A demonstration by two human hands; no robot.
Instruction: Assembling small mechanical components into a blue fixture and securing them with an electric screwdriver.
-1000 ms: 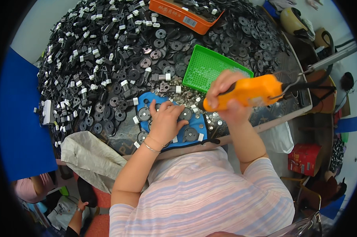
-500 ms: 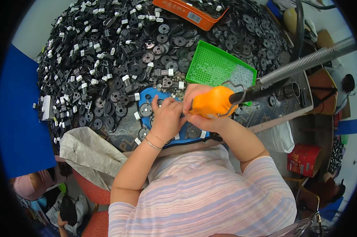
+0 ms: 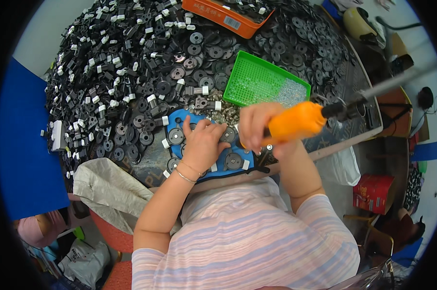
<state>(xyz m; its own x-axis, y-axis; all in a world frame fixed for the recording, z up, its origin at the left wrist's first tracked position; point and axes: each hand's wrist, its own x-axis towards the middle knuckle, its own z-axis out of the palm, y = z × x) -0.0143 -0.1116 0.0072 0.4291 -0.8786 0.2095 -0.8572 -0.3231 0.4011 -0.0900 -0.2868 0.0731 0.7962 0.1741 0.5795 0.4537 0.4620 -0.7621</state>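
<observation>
My right hand point(image 3: 257, 126) is wrapped round an orange power screwdriver point(image 3: 298, 123), which is tilted and hangs from a cable and spring at upper right. Its dark front end points left, beside the right edge of a blue fixture board point(image 3: 175, 116). Several black round discs point(image 3: 233, 161) with white-tipped pieces sit on the board. My left hand point(image 3: 202, 143) rests over the board's middle with fingers spread, thumb to the right, fingertips at the upper discs. It hides part of the discs beneath; whether it presses on one I cannot tell.
A green perforated tray point(image 3: 250, 79) with small silvery screws point(image 3: 294, 92) lies behind my right hand. Large heaps of black parts with white tips point(image 3: 117, 63) and black discs point(image 3: 300, 48) cover the far table. An orange box point(image 3: 223, 18) stands at the back; grey cloth point(image 3: 112, 188) hangs at left.
My right hand and the screwdriver have moved right, away from my left hand, uncovering discs on the board's right side. My left hand has stayed nearly in place.
</observation>
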